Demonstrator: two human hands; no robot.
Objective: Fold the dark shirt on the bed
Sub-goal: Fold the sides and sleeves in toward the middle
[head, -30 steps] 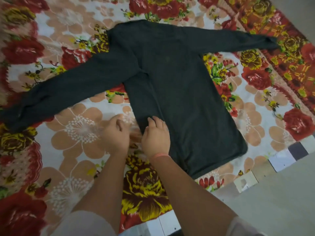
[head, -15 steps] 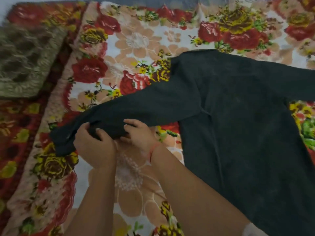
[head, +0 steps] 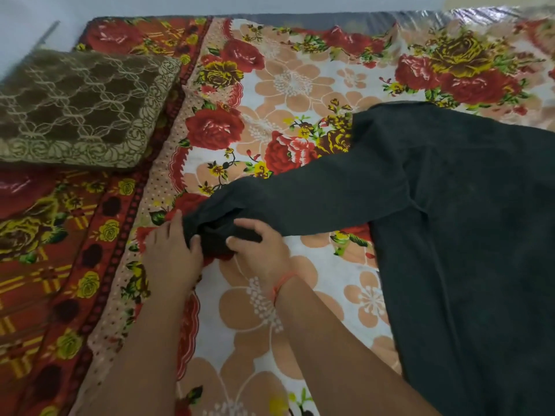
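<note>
The dark shirt lies flat on the flowered bedsheet, its body filling the right side and running out of frame. Its left sleeve stretches toward the lower left. My left hand and my right hand both grip the bunched cuff end of that sleeve, fingers curled into the cloth, the hands close together. A thin red thread circles my right wrist. The shirt's other sleeve is out of view.
A brown patterned cushion lies at the upper left on the bed. The sheet's red border runs down the left side. The mattress edge and a pale wall are at the top.
My hands left the shirt's lower side edge and went left to the sleeve's end. They now grip the cuff, which is bunched and pulled in nearer the body. The view swung left.
</note>
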